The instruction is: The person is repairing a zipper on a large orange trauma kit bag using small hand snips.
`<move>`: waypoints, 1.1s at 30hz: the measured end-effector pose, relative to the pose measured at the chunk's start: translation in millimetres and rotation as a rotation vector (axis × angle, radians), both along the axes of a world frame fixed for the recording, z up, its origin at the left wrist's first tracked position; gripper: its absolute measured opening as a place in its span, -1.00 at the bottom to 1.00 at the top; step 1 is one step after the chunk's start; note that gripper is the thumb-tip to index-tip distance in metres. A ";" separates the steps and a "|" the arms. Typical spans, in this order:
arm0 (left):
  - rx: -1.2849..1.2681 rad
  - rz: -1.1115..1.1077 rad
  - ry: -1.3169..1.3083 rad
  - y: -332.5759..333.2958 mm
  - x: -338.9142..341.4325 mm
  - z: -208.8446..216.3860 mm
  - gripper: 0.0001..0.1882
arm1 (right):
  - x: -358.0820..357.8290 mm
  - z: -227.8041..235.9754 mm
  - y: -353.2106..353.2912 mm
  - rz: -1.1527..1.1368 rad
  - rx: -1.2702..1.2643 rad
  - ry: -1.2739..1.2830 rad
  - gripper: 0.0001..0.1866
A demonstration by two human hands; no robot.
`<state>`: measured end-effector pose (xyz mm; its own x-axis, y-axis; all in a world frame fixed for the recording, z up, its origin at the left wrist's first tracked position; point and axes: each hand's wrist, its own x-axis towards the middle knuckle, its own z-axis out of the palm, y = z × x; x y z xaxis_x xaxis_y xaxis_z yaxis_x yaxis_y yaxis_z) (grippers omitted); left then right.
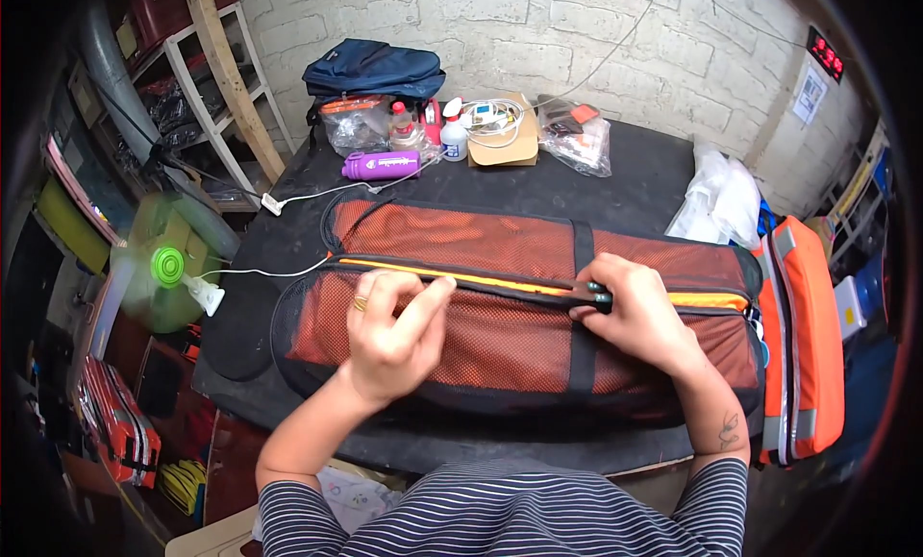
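I note right hand (pixel 635 312) clamped on mesh bag (pixel 510 346) at its opening; left hand (pixel 394 331) alongside, grip I cannot tell

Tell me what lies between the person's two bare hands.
In the head view, a bright orange, black-edged strip along the long red-orange mesh bag lies between the left hand and the right hand.

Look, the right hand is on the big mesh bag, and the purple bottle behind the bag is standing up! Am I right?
Almost: the purple bottle isn't standing up. The head view shows it lying on its side. The right hand is on the big mesh bag, with the bottle behind it.
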<state>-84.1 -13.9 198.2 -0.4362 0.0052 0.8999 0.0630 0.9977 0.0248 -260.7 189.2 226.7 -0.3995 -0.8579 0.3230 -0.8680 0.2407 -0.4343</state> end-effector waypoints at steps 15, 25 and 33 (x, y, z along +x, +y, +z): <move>0.389 -0.314 -0.513 31.5 -36.1 32.9 -0.91 | 17.2 -8.5 12.8 -0.097 -0.073 -0.040 -0.60; 0.143 -0.231 -0.411 41.6 -57.2 1.9 -0.87 | 14.3 -16.8 12.1 -0.092 -0.133 -0.028 -0.61; 0.579 -0.583 -0.585 22.0 -62.4 19.5 -0.93 | 9.9 -11.9 11.1 -0.100 -0.162 -0.160 -0.72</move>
<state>-146.5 8.1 217.7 -0.8789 -0.0114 0.4769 0.3600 0.6399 0.6789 -250.8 200.2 214.7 -0.5372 -0.7536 0.3788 -0.7606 0.2386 -0.6038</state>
